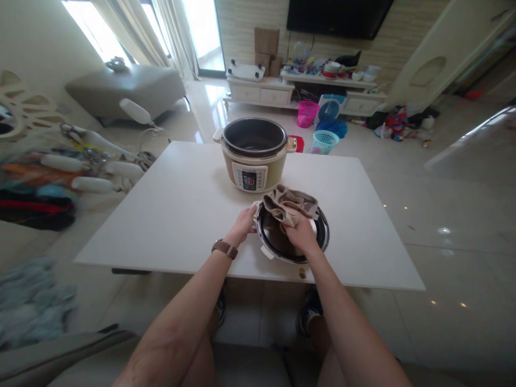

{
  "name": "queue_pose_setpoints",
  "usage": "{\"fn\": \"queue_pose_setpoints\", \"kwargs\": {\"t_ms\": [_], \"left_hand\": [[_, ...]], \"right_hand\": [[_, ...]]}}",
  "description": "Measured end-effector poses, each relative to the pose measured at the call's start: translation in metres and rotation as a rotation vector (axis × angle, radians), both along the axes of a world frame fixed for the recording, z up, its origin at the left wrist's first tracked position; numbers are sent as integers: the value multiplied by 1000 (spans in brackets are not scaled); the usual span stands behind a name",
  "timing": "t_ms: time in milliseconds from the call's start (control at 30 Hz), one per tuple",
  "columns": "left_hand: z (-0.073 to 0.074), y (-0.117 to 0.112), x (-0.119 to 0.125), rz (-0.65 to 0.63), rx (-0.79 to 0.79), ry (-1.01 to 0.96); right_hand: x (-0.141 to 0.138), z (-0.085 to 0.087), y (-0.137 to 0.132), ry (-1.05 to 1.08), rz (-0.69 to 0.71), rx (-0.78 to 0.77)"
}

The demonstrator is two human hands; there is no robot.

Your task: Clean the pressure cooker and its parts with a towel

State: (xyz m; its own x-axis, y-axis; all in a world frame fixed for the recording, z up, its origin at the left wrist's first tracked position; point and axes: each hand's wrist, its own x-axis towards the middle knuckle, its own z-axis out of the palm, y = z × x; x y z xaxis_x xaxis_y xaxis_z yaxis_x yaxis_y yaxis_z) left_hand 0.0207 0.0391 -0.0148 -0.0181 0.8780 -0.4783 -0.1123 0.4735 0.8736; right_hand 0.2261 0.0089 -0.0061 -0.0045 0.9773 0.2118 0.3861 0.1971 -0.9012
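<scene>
A white surface (177, 215) stands in a tiled living room, with a low cabinet (258, 95) along the far wall. On its far side sits a lidless multicooker (276, 171), its dark inner pot (255, 134) facing up. The round lid (278, 239) is nearer the person, at the near side of the surface and right of centre; whether it rests there or is held just clear cannot be told.

The 2 hands divide the work. The left hand (243, 224) is closed on the lid's left edge, thumb uppermost, by a pale tab. The right hand (301, 234) grips a bunched, brownish cloth (290, 203) against the lid's face, most of its fingers hidden.

The step looks like wiping, and it would go best with the left grip firm, since a round rim could swivel under pressure. The cloth's loose folds spread over the far rim; gathering them under the fingertips should give better control. Short strokes following the dark ring at the edge would probably reach the groove, with lighter pressure over the middle. A small brown object (302, 273), too small to identify, lies just beside the lid and should be avoided.
</scene>
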Motion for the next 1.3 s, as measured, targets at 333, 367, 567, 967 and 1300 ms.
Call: {"fn": "queue_pose_setpoints", "kwargs": {"t_ms": [333, 367, 567, 967, 1300], "left_hand": [[-11, -3, 20, -99, -39, -51], [-12, -2, 20, -94, -40, -41], [-12, -3, 20, -114, -30, -39], [-5, -4, 24, -63, -63, 30], [-4, -3, 32, -83, -10, 122]], "right_hand": [[7, 8, -9, -594, 38, -228], [8, 12, -9, -600, 38, -283], [31, 19, -13, -176, 222, -418], [77, 16, 3, 669, -520, 215], [66, 13, -16, -565, -3, -144]]}}
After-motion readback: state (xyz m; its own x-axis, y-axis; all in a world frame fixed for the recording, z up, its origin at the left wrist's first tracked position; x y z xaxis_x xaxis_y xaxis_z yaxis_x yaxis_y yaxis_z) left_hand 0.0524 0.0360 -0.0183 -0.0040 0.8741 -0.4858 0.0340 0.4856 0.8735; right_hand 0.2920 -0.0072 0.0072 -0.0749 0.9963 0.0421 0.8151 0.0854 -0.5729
